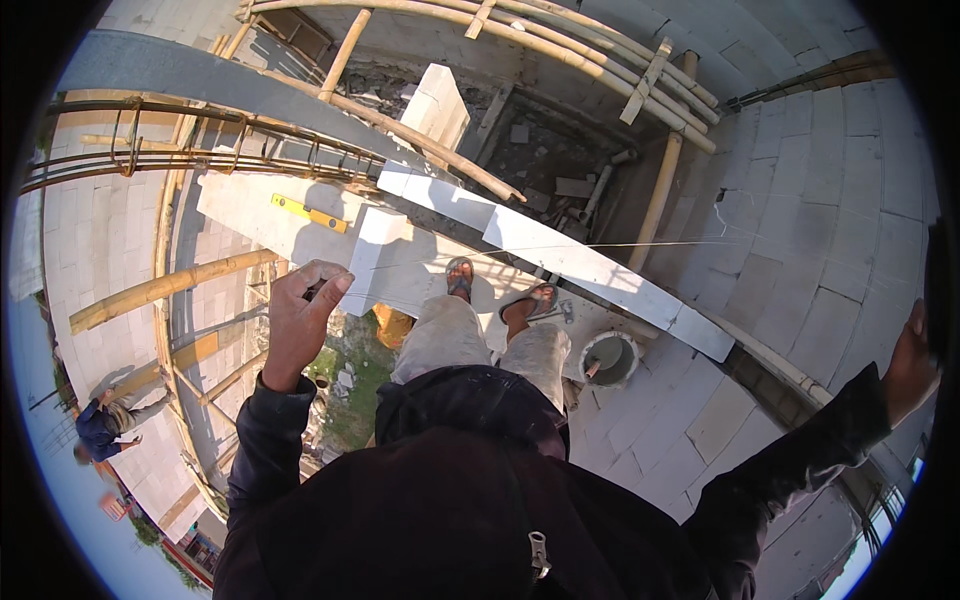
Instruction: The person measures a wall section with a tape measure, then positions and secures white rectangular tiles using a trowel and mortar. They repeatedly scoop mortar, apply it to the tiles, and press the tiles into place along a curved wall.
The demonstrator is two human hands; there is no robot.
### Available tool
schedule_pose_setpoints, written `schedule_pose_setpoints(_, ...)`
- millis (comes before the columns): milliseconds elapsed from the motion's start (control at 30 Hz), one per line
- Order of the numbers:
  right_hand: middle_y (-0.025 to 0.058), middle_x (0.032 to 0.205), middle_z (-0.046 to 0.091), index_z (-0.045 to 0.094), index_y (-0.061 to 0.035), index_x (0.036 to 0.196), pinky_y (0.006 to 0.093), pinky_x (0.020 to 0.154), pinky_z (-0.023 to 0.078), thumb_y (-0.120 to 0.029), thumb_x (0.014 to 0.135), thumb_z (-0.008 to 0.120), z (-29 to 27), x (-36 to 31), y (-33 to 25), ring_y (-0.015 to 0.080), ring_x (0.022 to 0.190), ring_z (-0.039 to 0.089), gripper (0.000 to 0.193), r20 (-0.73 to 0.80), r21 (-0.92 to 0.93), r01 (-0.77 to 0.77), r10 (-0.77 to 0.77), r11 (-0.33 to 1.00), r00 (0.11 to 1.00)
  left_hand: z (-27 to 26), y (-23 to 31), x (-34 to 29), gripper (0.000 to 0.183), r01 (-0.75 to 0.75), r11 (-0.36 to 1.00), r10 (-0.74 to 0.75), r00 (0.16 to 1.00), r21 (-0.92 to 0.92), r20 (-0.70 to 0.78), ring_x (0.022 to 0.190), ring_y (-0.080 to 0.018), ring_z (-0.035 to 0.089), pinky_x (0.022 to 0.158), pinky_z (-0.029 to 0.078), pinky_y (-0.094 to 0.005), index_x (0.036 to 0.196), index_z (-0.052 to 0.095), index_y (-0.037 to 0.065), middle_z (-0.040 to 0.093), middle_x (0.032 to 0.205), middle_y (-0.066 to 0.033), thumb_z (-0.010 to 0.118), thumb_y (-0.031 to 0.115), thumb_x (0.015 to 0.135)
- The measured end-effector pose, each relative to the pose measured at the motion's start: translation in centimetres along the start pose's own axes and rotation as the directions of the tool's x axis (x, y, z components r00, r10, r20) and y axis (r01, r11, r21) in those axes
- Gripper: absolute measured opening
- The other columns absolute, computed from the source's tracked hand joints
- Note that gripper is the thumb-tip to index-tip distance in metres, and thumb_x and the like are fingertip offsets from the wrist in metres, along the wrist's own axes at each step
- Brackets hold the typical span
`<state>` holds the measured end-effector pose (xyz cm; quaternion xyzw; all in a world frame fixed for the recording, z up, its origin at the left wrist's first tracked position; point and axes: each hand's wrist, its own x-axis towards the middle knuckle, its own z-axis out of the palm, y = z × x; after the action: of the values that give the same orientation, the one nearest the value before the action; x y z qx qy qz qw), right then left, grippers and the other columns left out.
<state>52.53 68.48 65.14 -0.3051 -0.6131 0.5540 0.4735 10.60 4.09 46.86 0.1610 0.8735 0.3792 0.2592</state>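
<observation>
My left hand (308, 312) is raised at the left, thumb and forefinger pinched together on what looks like the end of a thin string (640, 244). That string stretches right, above a row of white blocks (580, 262), toward the block wall. Just past my left fingertips a white block (372, 255) stands on the plank. My right hand (908, 368) reaches out to the far right, beside the wall; the picture's dark rim partly hides its fingers, so their hold is unclear. A yellow spirit level (309, 213) lies on the plank left of the block.
My sandalled feet stand on a pale plank (240, 205). A bucket (610, 358) with grey mix and a tool is right of my legs. Bamboo poles (175, 290), steel rebar (130, 150) and a deep drop (540, 150) surround me. Another person (105, 425) is at far left.
</observation>
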Motion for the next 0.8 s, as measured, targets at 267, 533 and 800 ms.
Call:
schedule_pose_setpoints(267, 0.0137, 0.097, 0.060, 0.050, -0.0135, 0.074, 0.0461, 0.095, 0.040, -0.023, 0.093, 0.058, 20.0, -23.4, 0.1, 0.0260, 0.108, 0.054, 0.022, 0.507, 0.272, -0.344, 0.170, 0.899, 0.845, -5.3, -5.0, 1.3, 0.022, -0.115, 0.993, 0.109, 0.975, 0.024, 0.196, 0.068, -0.0151, 0.055, 0.067, 0.045, -0.0301, 0.088, 0.068, -0.003, 0.063, 0.077, -0.0082, 0.067, 0.019, 0.090)
schedule_pose_setpoints(533, 0.0167, 0.088, 0.059, 0.063, -0.0046, 0.081, 0.0432, 0.070, 0.054, -0.032, 0.095, 0.063, 30.4, -32.9, -1.2, 0.0304, 0.080, 0.062, 0.030, 0.349, -0.111, -0.031, 0.069, 0.993, 0.935, -4.1, -0.1, 7.1, 0.024, -0.275, 0.961, 0.264, 0.938, 0.019, 0.223, 0.072, -0.0121, 0.057, 0.069, 0.046, -0.0276, 0.091, 0.069, -0.003, 0.066, 0.079, -0.0073, 0.067, 0.021, 0.091)
schedule_pose_setpoints(800, 0.0004, 0.081, 0.049, 0.045, 0.0034, 0.128, 0.0309, 0.066, 0.046, -0.013, 0.103, 0.046, 25.9, -28.6, -7.8, 0.0112, 0.067, 0.049, 0.030, 0.230, 0.224, 0.104, -0.156, 0.969, 0.960, -7.5, -1.2, 8.0, 0.022, -0.387, 0.907, 0.353, 0.913, 0.163, 0.204, 0.063, -0.0135, 0.053, 0.062, 0.042, -0.0290, 0.094, 0.070, 0.001, 0.062, 0.069, -0.0076, 0.066, 0.022, 0.091)
